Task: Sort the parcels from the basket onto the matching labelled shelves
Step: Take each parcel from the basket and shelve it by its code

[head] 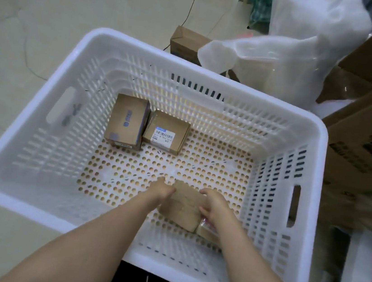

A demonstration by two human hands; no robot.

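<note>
Right hand (214,206) curls over the right edge of the brown parcel (183,209) lying toward the basket's (145,45) near-right corner, long axis running roughly near to far; left hand (164,190) flanks its left edge, grip unclear.

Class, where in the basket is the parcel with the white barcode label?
In the head view, the labelled parcel lies on the basket floor, far left, beside the taller blue-printed box, beyond the plain parcel at the near side.
</note>
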